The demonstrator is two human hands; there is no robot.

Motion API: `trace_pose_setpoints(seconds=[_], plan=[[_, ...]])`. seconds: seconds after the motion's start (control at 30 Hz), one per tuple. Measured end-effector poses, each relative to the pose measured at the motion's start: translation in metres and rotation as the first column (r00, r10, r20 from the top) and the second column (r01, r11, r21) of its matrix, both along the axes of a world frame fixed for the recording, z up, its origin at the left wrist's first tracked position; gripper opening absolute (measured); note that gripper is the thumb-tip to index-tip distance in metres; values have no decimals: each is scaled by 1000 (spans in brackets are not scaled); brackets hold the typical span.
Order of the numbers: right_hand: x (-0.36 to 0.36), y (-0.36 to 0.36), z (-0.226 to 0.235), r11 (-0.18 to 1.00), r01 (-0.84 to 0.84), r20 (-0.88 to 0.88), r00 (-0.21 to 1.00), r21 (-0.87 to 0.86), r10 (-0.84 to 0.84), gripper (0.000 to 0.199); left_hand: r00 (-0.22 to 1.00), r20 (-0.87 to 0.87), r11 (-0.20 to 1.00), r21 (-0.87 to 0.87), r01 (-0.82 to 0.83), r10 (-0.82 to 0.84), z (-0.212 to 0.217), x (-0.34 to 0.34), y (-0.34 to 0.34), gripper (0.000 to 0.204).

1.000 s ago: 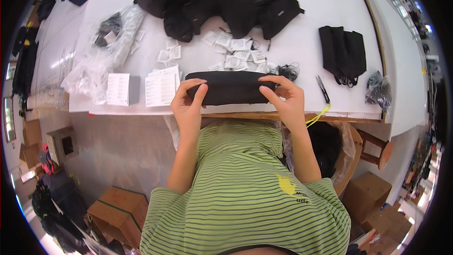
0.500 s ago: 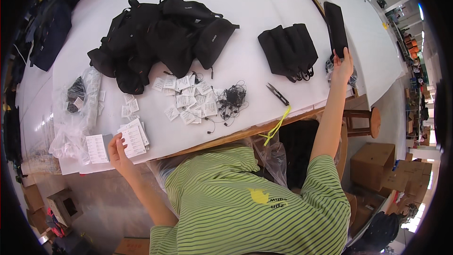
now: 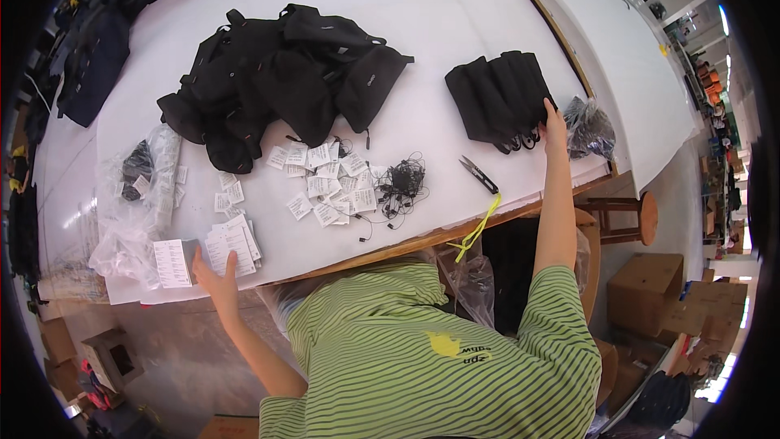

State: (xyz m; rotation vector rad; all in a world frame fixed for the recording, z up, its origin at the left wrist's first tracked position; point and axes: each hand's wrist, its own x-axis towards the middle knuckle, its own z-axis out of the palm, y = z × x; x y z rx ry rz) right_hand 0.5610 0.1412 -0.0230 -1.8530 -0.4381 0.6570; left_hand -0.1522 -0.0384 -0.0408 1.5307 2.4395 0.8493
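My right hand (image 3: 555,126) is at the right edge of a row of folded black fabric pouches (image 3: 497,97), its fingers closed on the outermost one. Cord loops stick out at the pouches' near edge. My left hand (image 3: 218,279) hovers at the table's near edge with thumb and fingers apart and nothing in it. Beside it lie a stack of white printed cards (image 3: 172,263) and a second, fanned stack of cards (image 3: 231,242). Thread snips (image 3: 479,175) with a yellow cord (image 3: 478,230) rest below the pouches.
A heap of black bags (image 3: 284,73) covers the table's far left part. Nearer lie scattered white tags (image 3: 325,187), a tangle of black strings (image 3: 404,181) and clear plastic bags (image 3: 130,236). A plastic-wrapped bundle (image 3: 591,128) sits at the right. A wooden stool (image 3: 646,218) stands beyond the edge.
My right hand has brought a black pouch from the far right down to the right side of the row. My left hand has shifted toward the near edge, its fingers spreading wider.
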Motion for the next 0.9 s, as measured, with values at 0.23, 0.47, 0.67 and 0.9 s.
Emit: trace_pose_setpoints(seconds=[0.23,0.47,0.67,0.9], plan=[[-42,-2,-2,991,-136,-41,990,-14,135,51,995,102,996,-87,10,-1,2,4,3,71],[-79,5,11,975,18,816,551,-220,174,51,995,-101,998,54,-14,19,17,17,-3,62],[-221,-24,65,774,-624,927,219,-107,305,20,995,-89,995,91,-43,52,32,25,1,38],[-345,-68,45,163,-956,752,-81,-245,655,11,819,572,974,160,-161,41,70,32,-2,33]])
